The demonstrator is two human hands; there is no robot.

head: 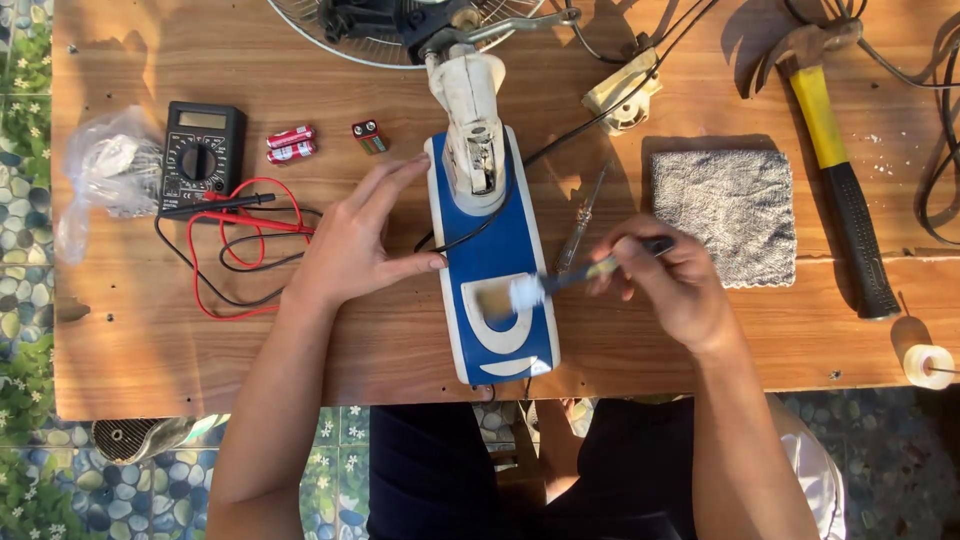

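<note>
Blue fan base (497,262) between hands (brush (560,284) in the right (668,280))

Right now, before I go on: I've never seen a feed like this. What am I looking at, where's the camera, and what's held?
This is one picture from a camera worn on a person's head, looking down at their own two bare hands over a wooden table. There is no robot.

In the middle lies a blue and white fan base, its neck leading up to a fan grille at the top edge. The left hand rests flat against the base's left side. The right hand holds a small brush, its white tip at the base's recess.

To the left lie a multimeter with red and black leads, two red batteries and a plastic bag. To the right lie a screwdriver, a grey cloth, a hammer and a tape roll.
</note>
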